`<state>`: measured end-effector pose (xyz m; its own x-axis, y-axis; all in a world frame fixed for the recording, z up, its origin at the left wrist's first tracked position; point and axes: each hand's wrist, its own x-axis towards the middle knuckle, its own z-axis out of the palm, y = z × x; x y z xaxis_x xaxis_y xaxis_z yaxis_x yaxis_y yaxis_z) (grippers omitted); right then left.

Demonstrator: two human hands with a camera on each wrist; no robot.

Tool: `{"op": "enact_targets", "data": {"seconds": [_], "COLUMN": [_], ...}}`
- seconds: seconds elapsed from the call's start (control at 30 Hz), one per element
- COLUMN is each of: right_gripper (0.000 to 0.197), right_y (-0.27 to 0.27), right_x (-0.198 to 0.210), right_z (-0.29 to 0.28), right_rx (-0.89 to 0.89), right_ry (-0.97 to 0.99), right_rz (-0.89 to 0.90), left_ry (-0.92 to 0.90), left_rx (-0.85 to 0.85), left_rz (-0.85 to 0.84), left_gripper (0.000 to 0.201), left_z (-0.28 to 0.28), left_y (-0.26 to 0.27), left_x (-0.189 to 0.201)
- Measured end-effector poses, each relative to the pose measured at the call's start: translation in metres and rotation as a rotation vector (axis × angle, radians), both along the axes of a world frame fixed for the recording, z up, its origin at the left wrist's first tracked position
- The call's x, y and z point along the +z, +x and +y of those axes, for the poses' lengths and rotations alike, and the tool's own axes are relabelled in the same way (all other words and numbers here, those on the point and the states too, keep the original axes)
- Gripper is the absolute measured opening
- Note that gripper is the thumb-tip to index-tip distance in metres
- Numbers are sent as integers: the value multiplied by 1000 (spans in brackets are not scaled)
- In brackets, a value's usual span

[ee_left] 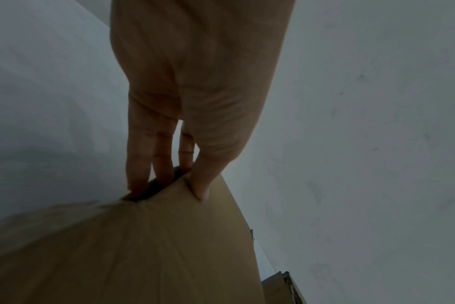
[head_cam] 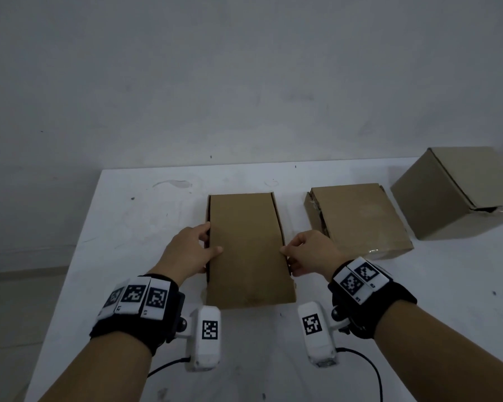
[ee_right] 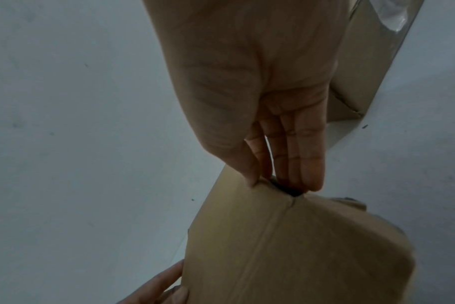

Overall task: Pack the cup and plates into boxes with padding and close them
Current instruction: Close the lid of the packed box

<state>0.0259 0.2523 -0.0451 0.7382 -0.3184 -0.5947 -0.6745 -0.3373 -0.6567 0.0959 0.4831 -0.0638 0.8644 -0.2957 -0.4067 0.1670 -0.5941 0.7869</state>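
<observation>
Your left hand [head_cam: 190,250] and right hand [head_cam: 308,250] pinch the lid edges of the flat brown cardboard box [head_cam: 246,250] at centre frame; its closing looks unfinished, while two boxes at right [head_cam: 357,219] appear shut.

Place: a bare, plain room — no furnishing shows whether it is a home, a lab or a workshop.
Wall: an unpainted-looking grey-white wall [head_cam: 244,82], scuffed and speckled, undecorated.
Table: a white table [head_cam: 145,216] pushed against it, marked with smudges.
Goods: three brown cardboard boxes [head_cam: 357,219] on the table — a packing station, dimly lit.
</observation>
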Motion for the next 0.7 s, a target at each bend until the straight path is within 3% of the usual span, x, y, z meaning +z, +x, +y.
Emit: {"op": "enact_targets", "data": {"seconds": [0.3,0.47,0.7], "right_gripper": [21,19,24], "right_y": [-3,-5,-13], "right_x": [17,12,7], "right_z": [0,5,11], "right_rx": [69,101,110], "right_ry": [124,-21,-209], "right_rz": [77,39,8], "left_ry": [-57,29,268], "left_rx": [21,-8,-83], "left_rz": [103,24,-137], "left_gripper": [70,65,77], "left_z": [-3,-8,-7], "left_y": [-4,-9,-10], "left_x": [11,12,0]}}
